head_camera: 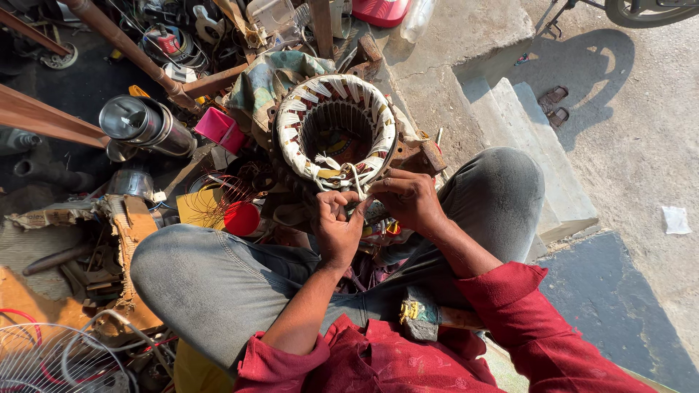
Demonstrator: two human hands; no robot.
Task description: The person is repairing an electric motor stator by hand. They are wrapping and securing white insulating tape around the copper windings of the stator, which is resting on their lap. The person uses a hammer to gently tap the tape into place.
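A round motor stator (336,129) with white-taped copper windings stands upright in front of my knees. My left hand (337,228) and my right hand (409,198) meet at its near lower rim. Both pinch the white and yellow lead wires (348,178) that come out of the winding there. My fingers hide the wire ends. I sit cross-legged in grey trousers and a red shirt. A hammer (426,317) lies in my lap.
Left of the stator lie a shiny metal cylinder (145,125), a pink box (219,128), a red lid (242,218) with loose copper wire, and rusty pipes. A wire fan guard (54,360) is at lower left. Concrete steps (524,124) and sandals (553,105) lie right.
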